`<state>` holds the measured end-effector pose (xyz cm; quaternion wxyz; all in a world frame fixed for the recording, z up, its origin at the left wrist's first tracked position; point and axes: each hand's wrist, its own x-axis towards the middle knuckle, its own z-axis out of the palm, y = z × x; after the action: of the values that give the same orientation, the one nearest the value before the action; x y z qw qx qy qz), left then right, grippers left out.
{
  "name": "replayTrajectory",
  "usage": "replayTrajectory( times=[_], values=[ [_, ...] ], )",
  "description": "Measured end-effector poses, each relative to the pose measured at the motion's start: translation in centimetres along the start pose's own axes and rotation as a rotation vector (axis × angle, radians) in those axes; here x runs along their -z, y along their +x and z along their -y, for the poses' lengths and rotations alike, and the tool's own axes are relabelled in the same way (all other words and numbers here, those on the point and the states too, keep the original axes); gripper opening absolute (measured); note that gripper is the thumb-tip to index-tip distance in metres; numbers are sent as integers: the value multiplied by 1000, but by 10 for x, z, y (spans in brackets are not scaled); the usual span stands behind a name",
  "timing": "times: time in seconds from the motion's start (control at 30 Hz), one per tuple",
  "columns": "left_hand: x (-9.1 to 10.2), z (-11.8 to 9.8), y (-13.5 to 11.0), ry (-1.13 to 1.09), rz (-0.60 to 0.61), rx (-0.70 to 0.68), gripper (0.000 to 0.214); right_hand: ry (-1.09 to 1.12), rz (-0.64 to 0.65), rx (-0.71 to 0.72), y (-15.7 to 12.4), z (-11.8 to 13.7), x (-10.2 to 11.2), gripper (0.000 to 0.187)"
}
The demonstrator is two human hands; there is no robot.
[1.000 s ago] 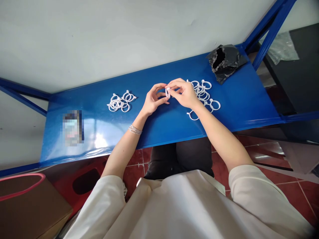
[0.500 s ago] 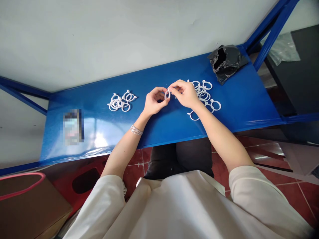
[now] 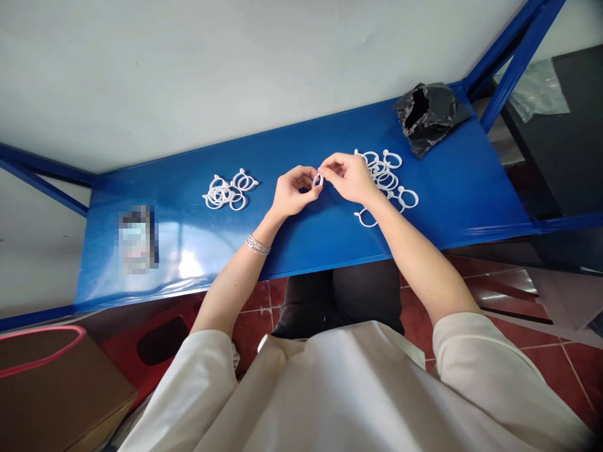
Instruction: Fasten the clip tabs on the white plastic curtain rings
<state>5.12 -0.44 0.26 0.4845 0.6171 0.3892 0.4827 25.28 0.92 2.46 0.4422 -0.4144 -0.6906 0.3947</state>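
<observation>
Left hand [image 3: 296, 191] and right hand [image 3: 349, 177] turned the plastic ring [image 3: 318, 180] near loose rings [image 3: 386, 179].

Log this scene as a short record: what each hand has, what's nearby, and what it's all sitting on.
Left hand: pinching a small white plastic ring
Right hand: fingertips on the same ring
Nearest things: right pile of white rings, just past the right hand; left pile of white rings, left of the left hand
Surface: blue metal shelf
Also on shelf: black plastic bag; pixelated object
Worn: silver bracelet, left wrist
</observation>
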Motion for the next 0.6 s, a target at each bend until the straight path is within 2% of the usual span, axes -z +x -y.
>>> replayTrajectory(
  times=[0.23,0.4,0.6],
  values=[
    [3,12,1,-7,57,-128,48,27,-18,-59,0,-8,-2,41],
    [3,13,0,-7,72,-130,46,97,-6,-99,1,-9,-3,33],
    [3,12,0,14,60,-135,46,202,-6,-156,2,-4,-4,41]
  ],
)
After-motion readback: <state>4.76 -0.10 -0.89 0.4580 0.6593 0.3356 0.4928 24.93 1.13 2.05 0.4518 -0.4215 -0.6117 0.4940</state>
